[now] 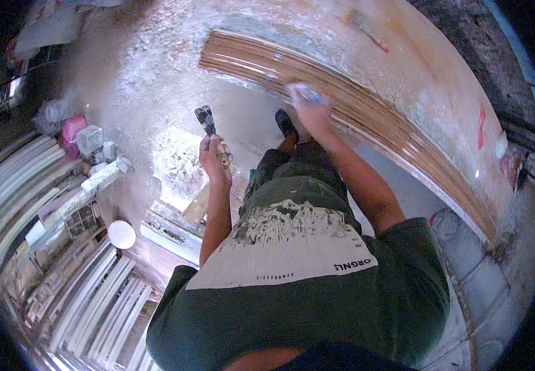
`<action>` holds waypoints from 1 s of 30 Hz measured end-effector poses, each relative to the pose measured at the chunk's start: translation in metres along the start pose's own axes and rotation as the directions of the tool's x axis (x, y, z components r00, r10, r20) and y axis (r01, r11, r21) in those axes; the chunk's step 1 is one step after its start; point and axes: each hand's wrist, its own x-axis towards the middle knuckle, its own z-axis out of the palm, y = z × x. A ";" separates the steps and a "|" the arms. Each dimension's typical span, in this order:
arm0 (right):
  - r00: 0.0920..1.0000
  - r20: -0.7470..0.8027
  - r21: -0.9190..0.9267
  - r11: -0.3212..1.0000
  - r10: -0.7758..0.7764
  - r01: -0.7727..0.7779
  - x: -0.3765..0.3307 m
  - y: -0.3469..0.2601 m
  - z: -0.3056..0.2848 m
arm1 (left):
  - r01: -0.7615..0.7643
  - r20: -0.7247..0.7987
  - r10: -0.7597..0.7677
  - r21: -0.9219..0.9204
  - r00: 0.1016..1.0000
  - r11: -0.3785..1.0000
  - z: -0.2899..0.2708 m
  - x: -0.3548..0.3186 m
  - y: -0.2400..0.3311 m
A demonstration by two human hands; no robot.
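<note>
My left hand (216,162) is closed around the handle of a putty knife (204,119), its dark blade smeared with white and pointing away from me. My right hand (314,114) is blurred by motion over the near edge of a long brown wood-grain moulding (366,110). It grips a crumpled pale white-and-blue piece (307,93), probably a rag, against the moulding. The moulding looks like several strips lying side by side, running from the far middle to the near right on a pale work table (425,59).
A brush-like tool (366,31) and a red strip (482,128) lie on the table. Stacks of white mouldings (91,303) fill the left side, near a round white lid (121,235) and a pink bag (73,133). A white-crusted board (181,161) is beyond my left forearm.
</note>
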 end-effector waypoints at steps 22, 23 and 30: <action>0.861 -0.493 -0.244 0.970 -0.122 -0.002 -0.114 0.068 -0.196 | 0.009 0.531 -0.127 0.218 0.838 0.976 0.072 -0.019 -0.014; 0.819 -0.526 -0.536 0.837 -0.231 -0.108 -0.131 0.115 -0.226 | 0.005 0.601 -0.145 0.229 0.786 0.973 0.081 -0.020 -0.017; 0.556 -0.753 -0.570 0.772 -0.353 -0.282 -0.161 0.143 -0.390 | -0.059 0.710 -0.122 0.226 0.694 0.972 0.161 -0.094 -0.027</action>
